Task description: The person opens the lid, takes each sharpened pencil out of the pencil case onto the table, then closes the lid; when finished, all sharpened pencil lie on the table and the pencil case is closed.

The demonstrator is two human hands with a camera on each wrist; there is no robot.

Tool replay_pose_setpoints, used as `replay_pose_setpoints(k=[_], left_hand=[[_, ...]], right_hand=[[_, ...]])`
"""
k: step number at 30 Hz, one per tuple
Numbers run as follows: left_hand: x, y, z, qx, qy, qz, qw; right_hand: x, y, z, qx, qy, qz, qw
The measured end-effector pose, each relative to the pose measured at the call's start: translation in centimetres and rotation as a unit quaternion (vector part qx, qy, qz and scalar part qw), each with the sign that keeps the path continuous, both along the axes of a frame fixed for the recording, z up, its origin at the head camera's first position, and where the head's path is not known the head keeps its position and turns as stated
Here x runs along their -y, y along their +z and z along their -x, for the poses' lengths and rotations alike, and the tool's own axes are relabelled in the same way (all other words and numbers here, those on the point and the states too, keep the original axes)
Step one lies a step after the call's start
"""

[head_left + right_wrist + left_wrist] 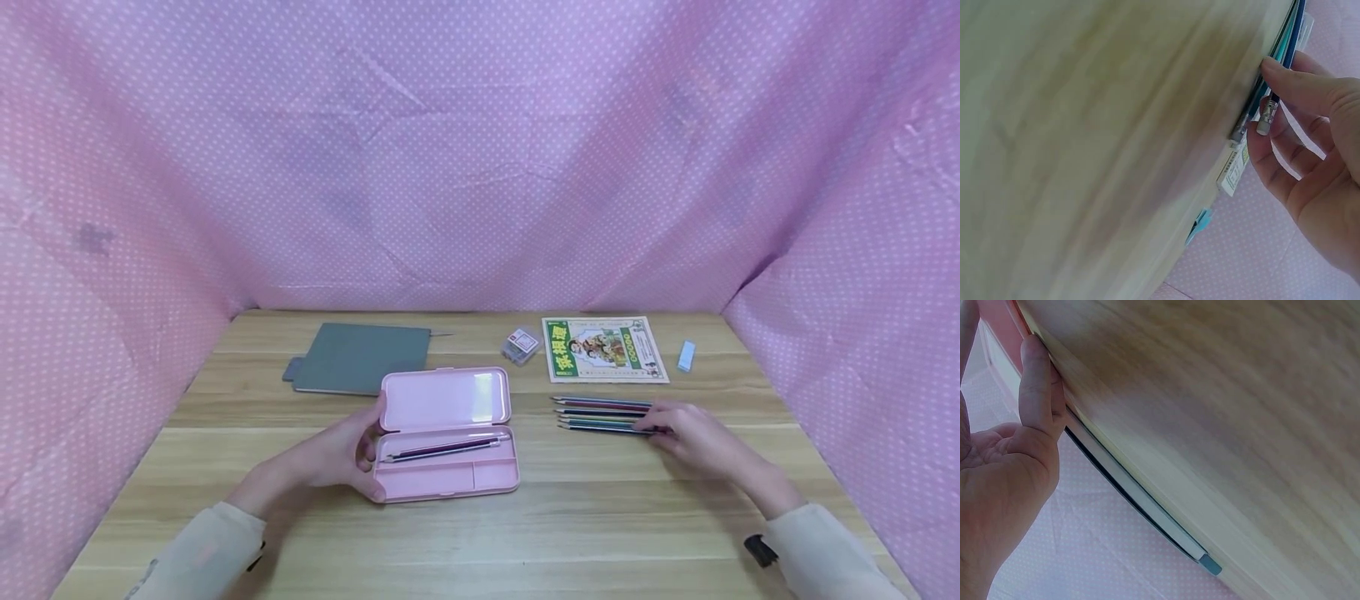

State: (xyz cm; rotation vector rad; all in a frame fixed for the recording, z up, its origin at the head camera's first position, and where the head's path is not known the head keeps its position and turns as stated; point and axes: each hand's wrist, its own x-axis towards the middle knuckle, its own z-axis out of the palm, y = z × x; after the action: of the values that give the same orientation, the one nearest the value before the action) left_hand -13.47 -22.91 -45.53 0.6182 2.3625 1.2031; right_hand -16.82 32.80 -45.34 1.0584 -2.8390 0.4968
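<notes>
A pink pencil case lies with its lid raised, and two pencils rest in its long rear compartment. At its left side my left hand rests with the thumb at the front corner and a finger at the lid's edge. In the left wrist view, straight fingers touch the pink edge. On the right, several pencils lie side by side, tips to the left. My right hand pinches a dark blue pencil near its eraser end, between thumb and fingers.
A grey-green notebook lies behind the case at left. Further back sit a small clear box, a green-and-white illustrated booklet and a light blue stick-like item. Pink dotted cloth hangs behind and beside the wooden table.
</notes>
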Motion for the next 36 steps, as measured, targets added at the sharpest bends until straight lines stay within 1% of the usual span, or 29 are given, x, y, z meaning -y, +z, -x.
replay_pose_setpoints(k=[4, 10, 22, 31, 36], left_hand=[[0.01, -0.04, -0.02, 0.002, 0.001, -0.004, 1.0], [-0.06, 0.1, 0.04, 0.006, 0.006, -0.002, 1.0], [-0.01, 0.14, -0.09, 0.001, 0.006, -0.001, 1.0], [0.12, 0.01, -0.05, 0.008, 0.008, -0.005, 0.9999], [0.12, -0.08, 0.01, 0.003, 0.007, 0.0, 1.0]], right_hand=[[-0.06, -0.1, 0.11, -0.005, 0.0, 0.003, 1.0], [-0.31, -0.18, 0.28, -0.018, 0.013, 0.013, 1.0], [-0.37, -0.12, 0.61, -0.019, 0.022, 0.011, 1.0], [-0.35, -0.24, 0.58, -0.009, 0.017, 0.009, 1.0], [-0.24, -0.05, 0.44, -0.012, 0.012, 0.015, 1.0]])
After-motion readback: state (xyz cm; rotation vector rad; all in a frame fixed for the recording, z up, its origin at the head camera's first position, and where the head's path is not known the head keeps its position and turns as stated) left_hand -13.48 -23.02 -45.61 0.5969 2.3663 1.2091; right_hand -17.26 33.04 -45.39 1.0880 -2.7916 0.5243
